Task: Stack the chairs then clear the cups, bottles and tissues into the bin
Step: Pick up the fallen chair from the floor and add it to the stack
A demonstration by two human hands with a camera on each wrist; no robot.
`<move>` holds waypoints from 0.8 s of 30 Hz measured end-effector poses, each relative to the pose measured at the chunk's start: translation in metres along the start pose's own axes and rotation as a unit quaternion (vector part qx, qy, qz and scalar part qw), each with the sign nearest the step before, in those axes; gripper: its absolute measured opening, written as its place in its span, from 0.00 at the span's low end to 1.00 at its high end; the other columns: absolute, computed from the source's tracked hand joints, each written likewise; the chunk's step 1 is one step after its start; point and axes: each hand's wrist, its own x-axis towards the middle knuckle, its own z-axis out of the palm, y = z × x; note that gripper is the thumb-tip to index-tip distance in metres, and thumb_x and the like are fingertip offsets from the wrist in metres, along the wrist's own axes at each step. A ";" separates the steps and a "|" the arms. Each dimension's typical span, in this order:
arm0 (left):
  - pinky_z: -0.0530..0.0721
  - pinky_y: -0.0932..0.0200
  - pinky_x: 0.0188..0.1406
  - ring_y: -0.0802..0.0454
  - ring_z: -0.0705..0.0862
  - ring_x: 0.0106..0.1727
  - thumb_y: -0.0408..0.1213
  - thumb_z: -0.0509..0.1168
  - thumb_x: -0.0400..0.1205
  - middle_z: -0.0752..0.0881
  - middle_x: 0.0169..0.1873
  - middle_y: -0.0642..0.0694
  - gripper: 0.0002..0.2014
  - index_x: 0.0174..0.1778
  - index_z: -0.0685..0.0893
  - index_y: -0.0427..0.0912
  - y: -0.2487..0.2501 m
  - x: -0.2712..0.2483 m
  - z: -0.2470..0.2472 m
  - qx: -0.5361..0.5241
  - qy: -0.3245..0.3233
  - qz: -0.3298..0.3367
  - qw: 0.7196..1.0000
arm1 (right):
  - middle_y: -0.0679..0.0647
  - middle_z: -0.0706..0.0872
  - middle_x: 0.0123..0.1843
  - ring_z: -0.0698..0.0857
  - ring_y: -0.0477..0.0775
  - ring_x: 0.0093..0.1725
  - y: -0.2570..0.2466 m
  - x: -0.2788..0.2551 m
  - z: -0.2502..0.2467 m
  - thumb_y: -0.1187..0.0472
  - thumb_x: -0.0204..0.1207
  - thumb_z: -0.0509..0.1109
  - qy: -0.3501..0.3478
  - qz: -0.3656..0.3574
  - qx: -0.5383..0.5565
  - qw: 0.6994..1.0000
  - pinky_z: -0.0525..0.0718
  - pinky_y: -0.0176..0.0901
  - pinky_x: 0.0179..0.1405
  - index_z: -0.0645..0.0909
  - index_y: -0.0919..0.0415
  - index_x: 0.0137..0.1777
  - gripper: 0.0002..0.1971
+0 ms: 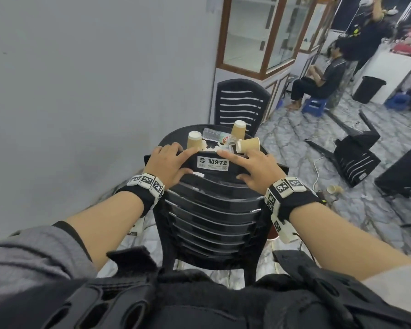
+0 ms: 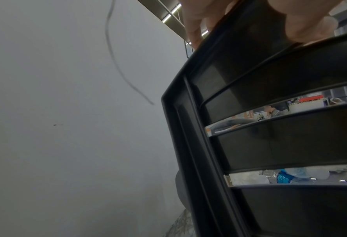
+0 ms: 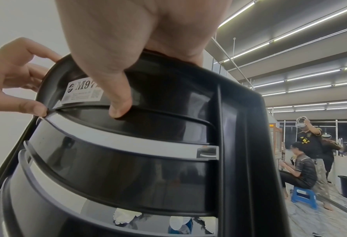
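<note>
- Gripping the top rail of the chair (image 1: pixel 211 210) from behind, the left hand (image 1: pixel 167 163) and right hand (image 1: pixel 254 167) sit either side of the label (image 1: pixel 212 163), fingers curled over the edge, thumbs on the near face.
- The chair's back stands upright between the person and the counter (image 1: pixel 176 136), which lies straight ahead, just beyond the hands; slats run crosswise.
- Cups (image 1: pixel 194 140), a bottle (image 1: pixel 211 134) and tissues (image 1: pixel 211 147) lie on the counter.
- A second chair (image 1: pixel 243 105) stands across the counter; another lies tipped on the floor to the right, so stacking looks unfinished.
- The bin (image 1: pixel 368 89) stands far right, well apart; the right hand is nearer.
</note>
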 end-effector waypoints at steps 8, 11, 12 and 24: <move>0.79 0.44 0.49 0.40 0.83 0.47 0.52 0.68 0.75 0.83 0.49 0.39 0.34 0.74 0.58 0.60 -0.027 0.030 -0.003 0.021 0.013 0.044 0.999 | 0.55 0.75 0.47 0.75 0.55 0.42 0.007 0.025 -0.002 0.54 0.75 0.71 0.005 0.018 0.013 1.000 0.79 0.51 0.45 0.41 0.23 0.76 0.45; 0.79 0.44 0.50 0.39 0.84 0.49 0.53 0.67 0.76 0.83 0.51 0.39 0.34 0.74 0.57 0.61 -0.037 0.045 -0.006 0.024 0.018 0.051 0.998 | 0.51 0.73 0.46 0.73 0.52 0.40 0.014 0.039 -0.006 0.54 0.74 0.72 0.011 0.023 0.014 1.000 0.75 0.45 0.41 0.41 0.23 0.76 0.46; 0.79 0.43 0.50 0.40 0.84 0.50 0.53 0.67 0.76 0.83 0.51 0.39 0.34 0.74 0.57 0.62 -0.040 0.049 -0.006 0.025 0.019 0.053 0.998 | 0.50 0.72 0.45 0.74 0.52 0.40 0.015 0.043 -0.007 0.54 0.74 0.72 0.012 0.027 0.016 0.999 0.75 0.45 0.41 0.41 0.23 0.76 0.46; 0.79 0.43 0.49 0.39 0.84 0.48 0.52 0.70 0.74 0.83 0.51 0.38 0.34 0.71 0.59 0.62 -0.063 0.077 0.024 0.020 0.007 0.046 0.999 | 0.54 0.72 0.45 0.71 0.52 0.40 0.027 0.078 0.023 0.54 0.74 0.72 -0.018 0.041 0.021 0.999 0.74 0.46 0.45 0.39 0.23 0.75 0.47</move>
